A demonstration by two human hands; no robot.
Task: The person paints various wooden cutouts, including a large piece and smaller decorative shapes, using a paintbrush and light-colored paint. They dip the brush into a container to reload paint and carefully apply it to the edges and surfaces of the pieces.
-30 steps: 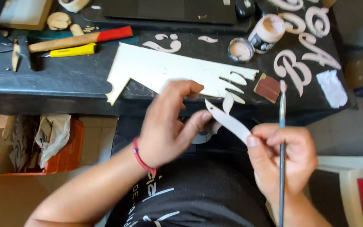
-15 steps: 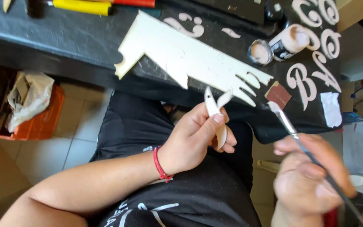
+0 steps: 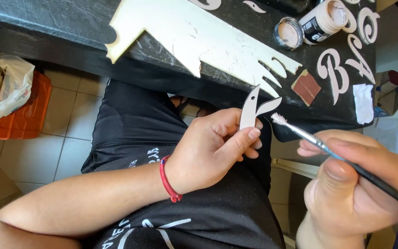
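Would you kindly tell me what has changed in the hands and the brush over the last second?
The right hand has swung the paintbrush from upright to slanting, its bristle tip now close beside the small wooden cutout. The left hand has turned the cutout from lying flat to standing upright. Both grips are unchanged, and the paint jar and large cutout board remain on the table.

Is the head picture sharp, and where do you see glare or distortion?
Head view: the left hand and its wooden cutout are sharp; the right hand, very near the lens, looks oversized and slightly soft; daylight gives a dull sheen on the black table; edges bend, wide-angle.
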